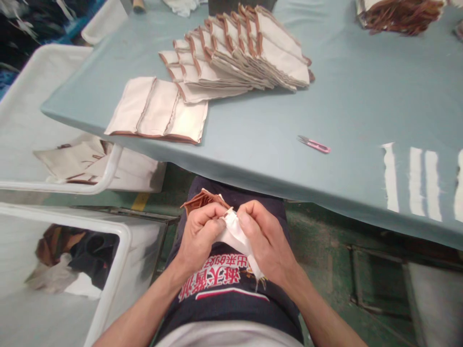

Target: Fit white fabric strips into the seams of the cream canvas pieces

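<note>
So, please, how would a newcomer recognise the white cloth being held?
Find the blue-green table, then look below its near edge to the left hand and right hand. The white cloth is pinched between them, crumpled, unlike the white strips lying flat on the table.

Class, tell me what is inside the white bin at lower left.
Inside the white bin: brown material, dark material, greyish material, a white piece. Anything beneath is covered.
</note>
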Demonstrator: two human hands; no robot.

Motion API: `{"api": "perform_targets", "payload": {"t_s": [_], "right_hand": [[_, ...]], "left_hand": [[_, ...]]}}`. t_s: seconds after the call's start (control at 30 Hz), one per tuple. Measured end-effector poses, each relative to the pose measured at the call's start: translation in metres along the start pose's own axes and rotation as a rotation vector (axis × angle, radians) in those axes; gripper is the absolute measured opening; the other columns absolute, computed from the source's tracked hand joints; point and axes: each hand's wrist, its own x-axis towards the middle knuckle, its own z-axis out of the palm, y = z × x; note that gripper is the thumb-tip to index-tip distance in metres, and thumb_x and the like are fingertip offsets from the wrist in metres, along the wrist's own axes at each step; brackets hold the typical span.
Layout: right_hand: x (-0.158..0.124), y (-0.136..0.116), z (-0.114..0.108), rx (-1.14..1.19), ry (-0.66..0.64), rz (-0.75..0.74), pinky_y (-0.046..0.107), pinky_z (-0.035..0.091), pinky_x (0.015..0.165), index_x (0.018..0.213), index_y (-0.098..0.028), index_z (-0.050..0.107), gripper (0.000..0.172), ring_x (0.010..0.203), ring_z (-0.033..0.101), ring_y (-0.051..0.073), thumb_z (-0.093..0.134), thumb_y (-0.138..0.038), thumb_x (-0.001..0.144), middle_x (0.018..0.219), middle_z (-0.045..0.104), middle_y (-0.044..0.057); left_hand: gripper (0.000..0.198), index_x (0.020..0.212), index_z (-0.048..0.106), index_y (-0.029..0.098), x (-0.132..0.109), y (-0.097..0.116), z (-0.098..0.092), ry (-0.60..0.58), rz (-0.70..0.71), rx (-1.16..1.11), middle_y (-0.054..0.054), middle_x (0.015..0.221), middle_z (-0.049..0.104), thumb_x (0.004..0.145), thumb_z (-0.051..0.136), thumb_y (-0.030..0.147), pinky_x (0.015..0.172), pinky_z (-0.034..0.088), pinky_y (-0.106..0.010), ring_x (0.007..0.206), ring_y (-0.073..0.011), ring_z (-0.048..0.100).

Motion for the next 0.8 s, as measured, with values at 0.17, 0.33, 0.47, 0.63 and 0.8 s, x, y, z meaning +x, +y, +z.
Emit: {"api": "perform_targets", "payload": {"t_s": [0.17,0.33,0.47,0.63,0.8], "right_hand": [[-0.009,0.006,0.004,-0.109,0.063,-0.006,0.027,0.039,0.059,0.074,-0.022,0.057,0.023,0.059,0.052,0.014,0.060,-0.040,0.088,0.064,0.057,-0.004],[-0.013,0.004,0.002,-0.173,0.123,-0.021,0.026,0.035,0.056,0.068,-0.022,0.055,0.024,0.055,0.048,0.013,0.061,-0.037,0.086,0.059,0.053,-0.005],[-0.014,0.005,0.003,-0.126,0.103,-0.008,0.025,0.035,0.053,0.067,-0.022,0.054,0.025,0.052,0.048,0.012,0.061,-0.037,0.086,0.058,0.053,-0.005],[-0.013,0.007,0.005,-0.081,0.084,0.009,0.025,0.036,0.054,0.067,-0.022,0.053,0.026,0.052,0.047,0.012,0.060,-0.037,0.086,0.058,0.052,-0.005],[-0.013,0.008,0.006,0.020,0.079,-0.032,0.025,0.037,0.055,0.068,-0.023,0.050,0.025,0.055,0.046,0.012,0.057,-0.035,0.089,0.060,0.051,-0.005]], "left_hand": [[0.015,0.071,0.067,0.016,-0.004,0.003,-0.002,-0.004,0.060,0.079,0.004,0.064,0.054,0.082,0.058,0.020,0.054,0.035,-0.024,0.054,-0.0097,0.041],[0.015,0.076,0.069,0.016,-0.006,0.005,-0.003,-0.061,0.089,0.145,0.002,0.067,0.059,0.086,0.059,0.022,0.057,0.038,-0.023,0.059,-0.0112,0.048],[0.025,0.073,0.065,0.016,-0.004,0.005,-0.002,-0.080,0.072,0.150,0.002,0.065,0.057,0.091,0.060,0.032,0.055,0.036,-0.023,0.058,-0.0111,0.045],[0.030,0.063,0.058,0.016,-0.003,0.007,0.002,-0.005,0.088,0.182,0.004,0.058,0.048,0.091,0.060,0.028,0.051,0.032,-0.023,0.053,-0.0096,0.036],[0.028,0.065,0.060,0.017,-0.005,-0.002,0.007,0.051,-0.002,-0.008,0.004,0.058,0.045,0.091,0.061,0.029,0.051,0.031,-0.023,0.052,-0.0095,0.034]]}}
